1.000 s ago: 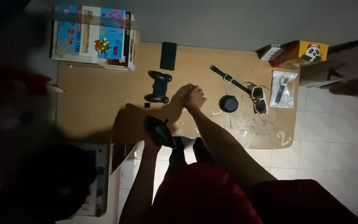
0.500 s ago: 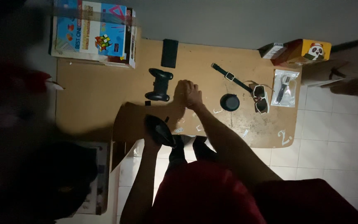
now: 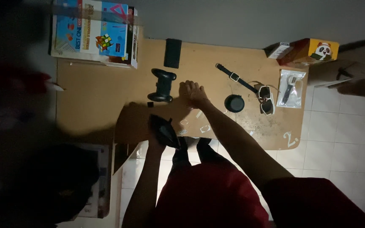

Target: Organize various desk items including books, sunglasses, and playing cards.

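My right hand [image 3: 193, 93] rests on the wooden table [image 3: 93, 97], just right of a black game controller [image 3: 162, 85]. Its fingers are bent down onto the tabletop, and the dim light hides whether anything is under them. My left hand [image 3: 153, 142] is at the table's near edge, closed around a dark glossy object [image 3: 164, 130] whose kind I cannot make out. Small white scraps [image 3: 205, 128] lie on the table between my arms. A tiny black piece [image 3: 150, 104] sits below the controller.
At the back are a black rectangular case [image 3: 172, 53] and a colourful box with a cube puzzle picture [image 3: 93, 33]. To the right lie a wristwatch [image 3: 233, 77], a round black object [image 3: 234, 103], white-framed sunglasses [image 3: 266, 100], a clear bag [image 3: 290, 88] and a panda-print box [image 3: 313, 50].
My right hand has slid a little up and left towards the controller, and its tight fist has loosened. My left hand has kept its hold on the dark object.
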